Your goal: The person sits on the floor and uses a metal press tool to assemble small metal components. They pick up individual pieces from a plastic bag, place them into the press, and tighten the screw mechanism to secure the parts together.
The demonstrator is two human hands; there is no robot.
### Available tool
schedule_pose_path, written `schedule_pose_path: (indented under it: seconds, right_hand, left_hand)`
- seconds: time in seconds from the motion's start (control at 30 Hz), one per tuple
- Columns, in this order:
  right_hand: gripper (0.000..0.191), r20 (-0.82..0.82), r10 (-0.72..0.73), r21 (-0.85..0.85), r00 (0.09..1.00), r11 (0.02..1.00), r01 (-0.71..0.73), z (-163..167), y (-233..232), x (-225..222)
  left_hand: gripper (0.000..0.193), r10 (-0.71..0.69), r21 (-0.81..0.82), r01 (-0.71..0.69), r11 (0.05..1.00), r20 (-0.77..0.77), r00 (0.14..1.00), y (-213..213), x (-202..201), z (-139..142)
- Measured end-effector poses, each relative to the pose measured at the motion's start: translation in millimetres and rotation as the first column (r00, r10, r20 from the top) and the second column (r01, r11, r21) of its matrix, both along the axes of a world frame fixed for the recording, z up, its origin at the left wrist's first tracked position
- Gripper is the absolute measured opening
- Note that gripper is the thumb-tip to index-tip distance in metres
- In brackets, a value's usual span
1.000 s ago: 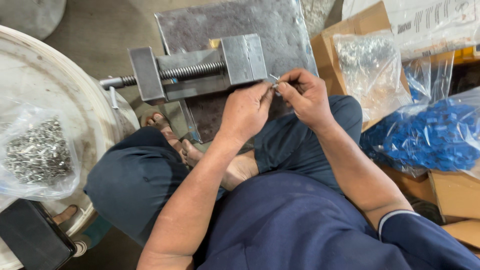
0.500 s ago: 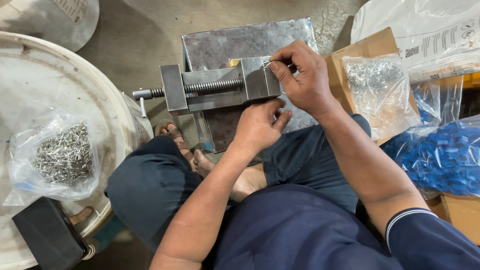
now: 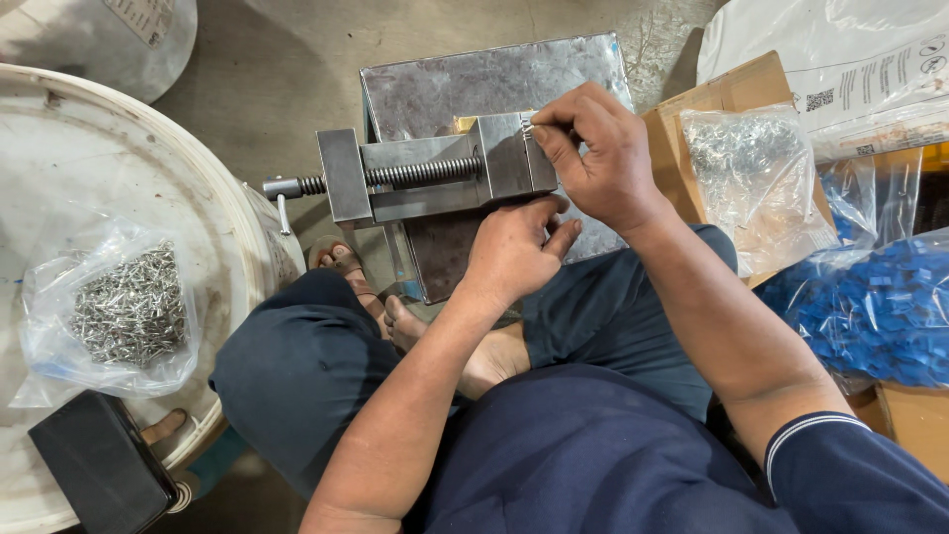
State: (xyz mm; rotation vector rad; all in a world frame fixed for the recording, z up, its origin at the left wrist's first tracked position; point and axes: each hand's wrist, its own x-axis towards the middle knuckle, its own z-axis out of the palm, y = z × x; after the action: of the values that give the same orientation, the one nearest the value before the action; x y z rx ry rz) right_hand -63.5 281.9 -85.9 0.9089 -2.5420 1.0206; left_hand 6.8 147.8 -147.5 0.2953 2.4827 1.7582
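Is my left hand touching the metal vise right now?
Touching. The head view shows the left hand with its fingertips pressed against the near side of the metal vise, no gap visible between them.

Navy tee w/ white-striped cuff, dk trousers, sandals

Packages: clear bag of small metal pieces [image 3: 124,311] on white round tray [image 3: 59,158] at left; clear bag of silvery parts [image 3: 756,183] in brown cardboard box [image 3: 727,94] at right; bag of blue parts [image 3: 870,311] below it; white printed sack [image 3: 840,44] top right.
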Motion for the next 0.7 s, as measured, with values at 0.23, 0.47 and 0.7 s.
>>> schedule_pose_path:
  seconds: [0.23, 0.47, 0.7]
  right_hand:
    - [0.016, 0.037, -0.033, -0.076, 0.999, 0.996, 0.036, -7, 17, 8]
    - [0.01, 0.217, -0.281, -0.03, 0.935, 0.955, 0.294, -46, 78, 37]
    - [0.014, 0.144, -0.293, 0.131, 0.945, 0.952, 0.275, -56, 86, 58]
  left_hand:
    - [0.023, 0.03, 0.049, -0.026, 0.998, -0.065, 0.997, 0, -1, 3]
    - [0.018, -0.013, -0.061, 0.009, 0.998, -0.058, 0.998, -1, 2, 0]
    - [0.018, -0.002, -0.084, -0.003, 0.996, -0.07, 0.998, 1, 3, 5]
